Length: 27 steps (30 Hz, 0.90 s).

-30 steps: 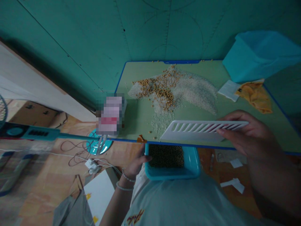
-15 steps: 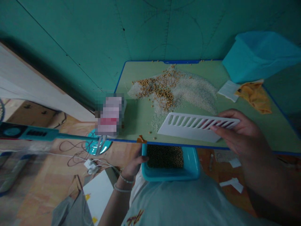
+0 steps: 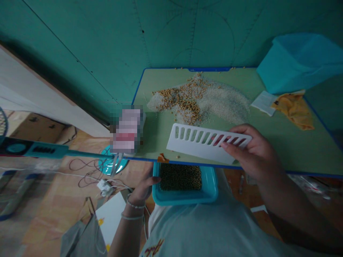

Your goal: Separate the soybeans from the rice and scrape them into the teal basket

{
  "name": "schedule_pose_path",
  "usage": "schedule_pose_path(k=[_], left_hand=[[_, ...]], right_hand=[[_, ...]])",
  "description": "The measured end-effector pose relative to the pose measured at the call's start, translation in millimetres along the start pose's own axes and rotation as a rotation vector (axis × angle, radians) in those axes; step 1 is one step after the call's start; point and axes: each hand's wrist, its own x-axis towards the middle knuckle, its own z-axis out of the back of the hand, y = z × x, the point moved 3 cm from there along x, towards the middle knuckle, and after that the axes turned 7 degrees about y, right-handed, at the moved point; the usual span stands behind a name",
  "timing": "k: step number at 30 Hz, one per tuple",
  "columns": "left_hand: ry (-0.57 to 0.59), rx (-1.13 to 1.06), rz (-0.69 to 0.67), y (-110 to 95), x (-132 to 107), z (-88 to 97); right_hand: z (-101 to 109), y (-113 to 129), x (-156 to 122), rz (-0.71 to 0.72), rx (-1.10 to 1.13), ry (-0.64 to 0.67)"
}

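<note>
My right hand (image 3: pixel 248 151) is closed on one end of a white slotted plastic plate (image 3: pixel 198 146), which lies tilted over the front part of the green board (image 3: pixel 284 142). With my left hand (image 3: pixel 146 187) I grip the left rim of a blue plastic tub (image 3: pixel 184 199) below the board's front edge; the thumb is inside, the other fingers are mostly hidden. Dark green beans (image 3: pixel 177 176) with some yellow ones fill part of the tub. Beyond the plate, yellow soybeans (image 3: pixel 191 109) lie mixed with white rice-like grains (image 3: pixel 227 103) in a spread heap.
A blue bin (image 3: pixel 284 71) stands at the back right, near a yellow cloth (image 3: pixel 296 110) and a white tissue (image 3: pixel 264 102). On the left, a blurred-out object (image 3: pixel 125 130) rests at the board's edge. A teal fan (image 3: pixel 24 146) and cables (image 3: pixel 104 187) are further left.
The slotted plate and my right hand have moved left along the board's front. The tub and my left hand have shifted slightly left. Grains near the front edge no longer show there.
</note>
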Motion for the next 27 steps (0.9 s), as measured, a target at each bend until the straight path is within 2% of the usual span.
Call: schedule_pose_path(k=[6, 15, 19, 24, 27], left_hand=[[0.022, 0.037, -0.021, -1, 0, -0.9], [-0.006, 0.0, 0.023, 4, 1, 3.2], [0.014, 0.011, 0.044, 5, 0, 3.2], [0.004, 0.043, 0.009, 5, 2, 1.0], [0.003, 0.041, 0.035, 5, 2, -0.6]], right_hand=[[0, 0, 3, 0.001, -0.027, -0.006], [6, 1, -10, -0.065, -0.028, 0.094], [8, -6, -16, -0.116, 0.042, 0.056], [-11, -6, -20, -0.162, 0.117, -0.001], [-29, -4, -17, -0.091, 0.103, 0.024]])
